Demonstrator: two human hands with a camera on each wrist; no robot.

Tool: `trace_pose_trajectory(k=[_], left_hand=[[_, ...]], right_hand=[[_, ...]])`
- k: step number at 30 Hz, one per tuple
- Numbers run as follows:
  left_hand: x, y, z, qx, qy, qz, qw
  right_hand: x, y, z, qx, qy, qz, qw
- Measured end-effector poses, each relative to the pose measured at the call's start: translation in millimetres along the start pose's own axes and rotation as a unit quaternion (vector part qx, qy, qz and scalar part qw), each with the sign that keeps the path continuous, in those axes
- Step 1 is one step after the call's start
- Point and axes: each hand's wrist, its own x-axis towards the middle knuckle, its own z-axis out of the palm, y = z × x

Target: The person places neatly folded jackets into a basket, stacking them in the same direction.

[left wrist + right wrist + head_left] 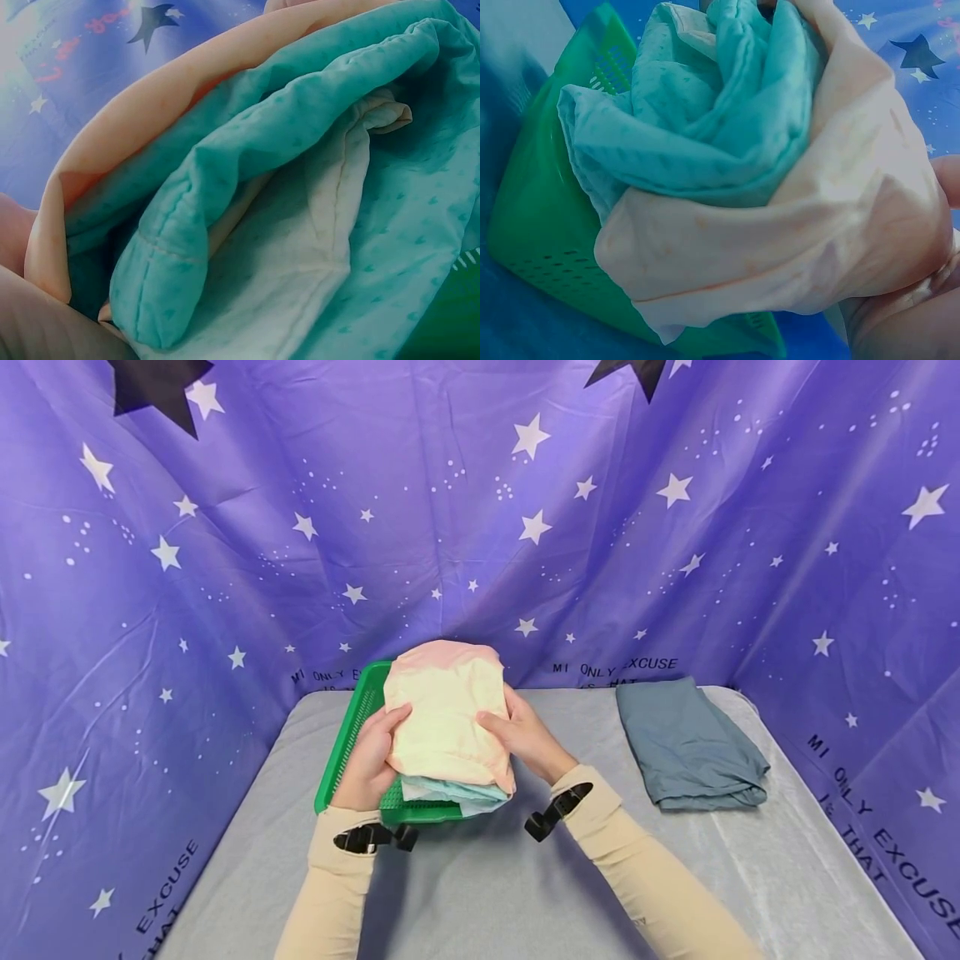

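Observation:
A folded bundle of cloth, pale peach outside (446,718) with teal cloth (457,789) showing beneath, is held up over a green basket (341,760). My left hand (367,760) grips its left edge, thumb on top. My right hand (528,735) holds the right edge, thumb on the front. In the left wrist view the teal cloth (300,112) lies in rolled folds inside the peach layer (142,97), with a whitish piece (292,225) below. The right wrist view shows the peach cloth (840,202) wrapped around teal folds (697,150), the basket (547,202) behind.
A folded grey-blue cloth (690,747) lies at the right of the grey-covered table (480,893). Behind and at both sides hangs a purple curtain (420,543) with white stars. The basket stands near the table's back edge.

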Motion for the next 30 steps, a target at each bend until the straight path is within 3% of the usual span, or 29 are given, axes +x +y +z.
trace_pose_trajectory(k=[13, 30], left_hand=[[1.5, -1.4, -15.8, -0.003, 0.011, -0.011, 0.9999], [6.6, 0.0, -26.6, -0.009, 0.032, -0.028, 0.9991]], right_hand=[[9.2, 9.2, 10.7, 0.012, -0.006, 0.019, 0.9997], [20.7, 13.2, 17.6, 0.02, -0.02, 0.032, 0.9991]])
